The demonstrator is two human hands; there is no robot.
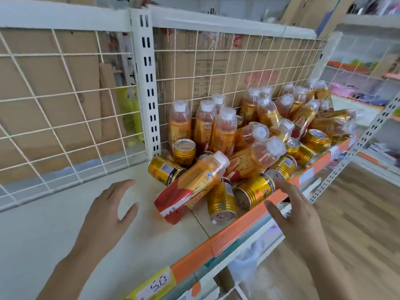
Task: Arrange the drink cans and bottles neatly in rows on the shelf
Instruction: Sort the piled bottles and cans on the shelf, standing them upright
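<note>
A white wire grid panel (65, 109) forms the back, fixed to a white slotted upright (148, 83). Brown cardboard boxes (207, 61) stand behind the grid. At right is a wooden floor (357, 213) and another white rack (368, 50). Light is bright and even.

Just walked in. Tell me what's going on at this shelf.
A person is sorting drinks on a shelf. Both hands are open and empty: the left hand hovers over bare shelf, the right hand reaches toward a fallen gold can. A few bottles stand upright by the wire back; most bottles and cans lie in a jumbled pile.
</note>
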